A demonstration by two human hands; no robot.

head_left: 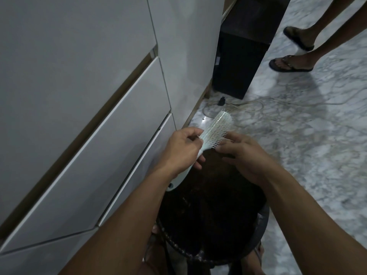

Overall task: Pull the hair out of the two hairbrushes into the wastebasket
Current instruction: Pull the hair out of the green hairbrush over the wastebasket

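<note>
A pale mint hairbrush [217, 128] with white bristles is held over the dark round wastebasket [258, 241]. My left hand [182, 149] grips the brush at its neck, and the handle end pokes out below my wrist. My right hand [242, 153] pinches at the lower bristles with its fingertips. Any hair between the fingers is too fine to see. The basket's inside is dark and its contents are unclear. Only one hairbrush is in view.
White cabinet drawers [89, 135] rise close on the left. A black box [236, 64] stands on the marble floor [307, 145] beyond, with a pale cable [250, 105] trailing past it. Another person's feet in sandals [292, 62] are at the top right.
</note>
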